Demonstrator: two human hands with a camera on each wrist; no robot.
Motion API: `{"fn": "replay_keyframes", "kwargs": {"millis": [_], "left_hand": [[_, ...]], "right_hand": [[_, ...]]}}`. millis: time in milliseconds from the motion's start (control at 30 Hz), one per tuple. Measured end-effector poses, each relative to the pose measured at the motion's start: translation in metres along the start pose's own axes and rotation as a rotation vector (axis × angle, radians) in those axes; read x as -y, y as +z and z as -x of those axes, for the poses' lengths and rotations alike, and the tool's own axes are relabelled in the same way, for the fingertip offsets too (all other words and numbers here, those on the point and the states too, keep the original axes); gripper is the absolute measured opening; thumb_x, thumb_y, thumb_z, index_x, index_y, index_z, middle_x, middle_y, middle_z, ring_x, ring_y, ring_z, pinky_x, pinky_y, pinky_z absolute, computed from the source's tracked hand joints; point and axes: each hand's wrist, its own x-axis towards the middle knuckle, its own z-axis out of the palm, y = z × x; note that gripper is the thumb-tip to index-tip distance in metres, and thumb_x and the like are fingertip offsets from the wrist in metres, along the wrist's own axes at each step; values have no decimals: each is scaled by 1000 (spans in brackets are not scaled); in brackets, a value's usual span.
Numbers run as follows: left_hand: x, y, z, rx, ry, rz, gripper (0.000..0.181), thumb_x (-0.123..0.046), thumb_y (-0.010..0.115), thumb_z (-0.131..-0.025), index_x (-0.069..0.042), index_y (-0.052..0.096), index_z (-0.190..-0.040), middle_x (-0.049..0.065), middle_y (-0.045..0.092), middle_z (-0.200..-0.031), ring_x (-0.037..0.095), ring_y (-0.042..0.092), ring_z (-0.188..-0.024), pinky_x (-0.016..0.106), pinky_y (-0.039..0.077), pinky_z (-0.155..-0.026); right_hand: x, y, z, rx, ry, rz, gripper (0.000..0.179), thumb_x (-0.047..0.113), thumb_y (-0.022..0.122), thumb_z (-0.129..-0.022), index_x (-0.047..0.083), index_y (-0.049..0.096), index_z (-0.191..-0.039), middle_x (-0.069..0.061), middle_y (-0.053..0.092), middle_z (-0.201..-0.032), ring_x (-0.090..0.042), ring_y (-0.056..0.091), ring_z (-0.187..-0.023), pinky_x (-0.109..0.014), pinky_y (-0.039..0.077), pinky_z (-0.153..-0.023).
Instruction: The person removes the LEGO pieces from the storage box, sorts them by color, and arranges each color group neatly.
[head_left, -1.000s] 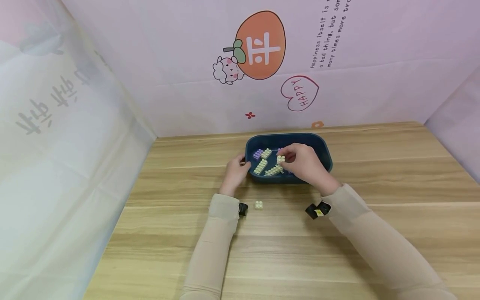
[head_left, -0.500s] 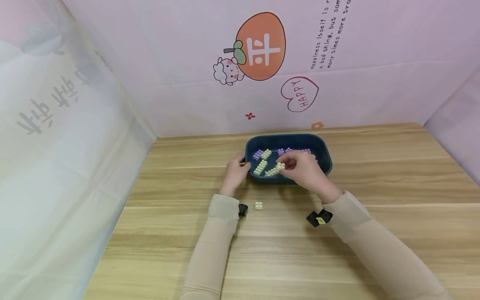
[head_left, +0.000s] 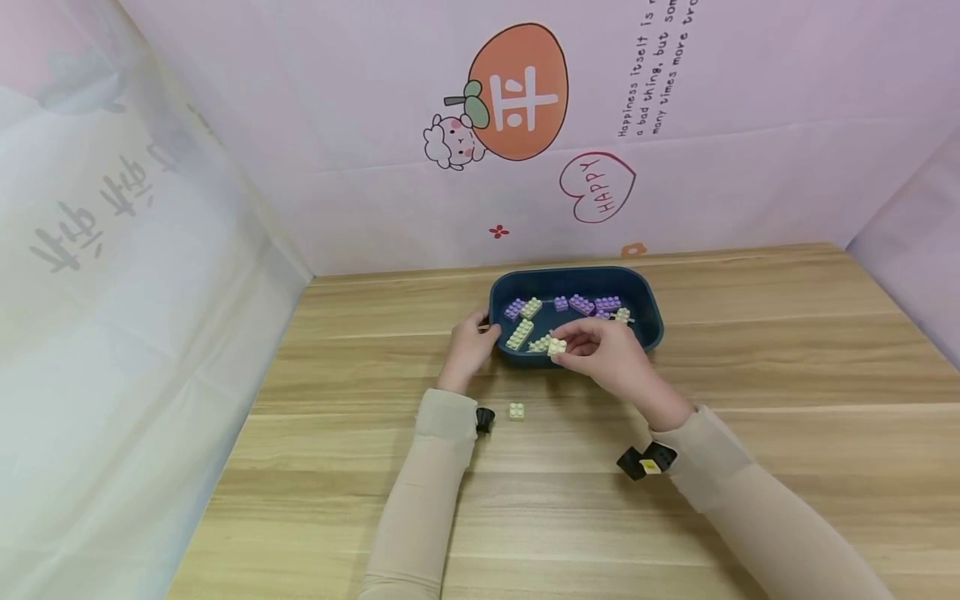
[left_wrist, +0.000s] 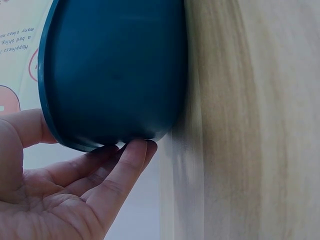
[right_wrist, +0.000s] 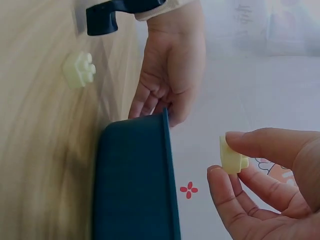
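A dark blue plastic bin (head_left: pixel 577 360) stands near the back of the table, holding cream and purple toy building bricks. My left hand (head_left: pixel 471 343) grips its left end, the thumb at the rim and the fingers against the outer wall, as the left wrist view shows. Between thumb and fingertips my right hand (head_left: pixel 607 354) pinches a small cream building brick (right_wrist: pixel 231 156), held over the bin's near rim in the head view. Another cream brick (head_left: pixel 517 412) lies studs up on the table in front of the bin.
Inside the bin, a long cream brick (head_left: pixel 520 334) lies at the left and purple bricks (head_left: pixel 581 305) along the back. Behind the wooden table (head_left: pixel 360 467) rises a printed cloth backdrop (head_left: pixel 375 200). Black wrist cameras (head_left: pixel 486 419) sit under both cuffs.
My right hand has drawn the pinched brick toward me, from over the bin's inside to its near rim, uncovering purple bricks at the back. The left hand keeps its hold.
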Motion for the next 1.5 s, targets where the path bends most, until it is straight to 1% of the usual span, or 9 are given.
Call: {"fn": "replay_keyframes", "kwargs": {"millis": [67, 233, 500, 700, 833, 1067, 1300, 1500], "left_hand": [[-1, 0, 0, 0, -3, 2, 41, -13, 52, -97, 1, 52, -136, 18, 59, -132, 30, 56, -120, 40, 50, -97], [-3, -1, 1, 5, -15, 4, 42, -14, 52, -98, 1, 51, -137, 18, 58, -133, 30, 56, -121, 41, 50, -98], [-3, -1, 0, 5, -7, 6, 41, -13, 52, -98, 3, 52, -135, 20, 59, -131, 31, 57, -120, 40, 50, -97], [-2, -1, -1, -2, 2, 0, 40, -13, 52, -97, 3, 54, -134, 20, 60, -129, 31, 57, -118, 40, 51, -95], [-2, -1, 0, 1, 3, -4, 41, -13, 52, -97, 3, 53, -134, 21, 59, -130, 31, 57, -119, 40, 51, -96], [-1, -1, 0, -2, 3, -4, 41, -13, 52, -97, 3, 52, -136, 21, 59, -131, 31, 57, -120, 39, 51, -97], [-1, 0, 2, -5, 6, 2, 41, -13, 52, -97, 3, 52, -135, 21, 59, -130, 31, 57, -119, 40, 50, -97], [-1, 0, 2, 4, -4, -1, 43, -14, 52, -97, 3, 51, -137, 21, 58, -132, 31, 56, -121, 41, 50, -98]], "right_hand": [[-2, 1, 3, 0, 7, -18, 26, 16, 75, -84, 7, 71, -108, -10, 69, -99, -19, 63, -84, -19, 53, -72], [-8, 6, 9, 9, -10, -52, 25, 14, 77, -82, 6, 71, -105, -10, 69, -94, -18, 63, -81, -19, 53, -70], [-17, 17, 17, 19, -12, -48, 24, 11, 78, -80, 5, 72, -102, -9, 68, -90, -16, 61, -79, -20, 53, -68], [-25, 26, 19, 49, -31, -52, 28, 10, 79, -80, 2, 72, -105, -9, 69, -92, -15, 61, -79, -20, 52, -68], [-28, 32, 20, 67, -21, -46, 25, 9, 79, -79, 2, 72, -102, -8, 69, -90, -15, 60, -79, -19, 52, -68], [-33, 40, 23, 71, 18, -30, 21, 8, 79, -79, 5, 72, -99, -6, 67, -87, -15, 59, -77, -19, 51, -67], [-41, 48, 24, 110, 28, -28, 22, 10, 78, -80, 5, 71, -100, -6, 66, -89, -14, 58, -78, -20, 51, -67], [-43, 50, 24, 111, 24, -23, 22, 9, 78, -80, 6, 73, -101, -6, 66, -91, -15, 58, -80, -21, 51, -68]]}}
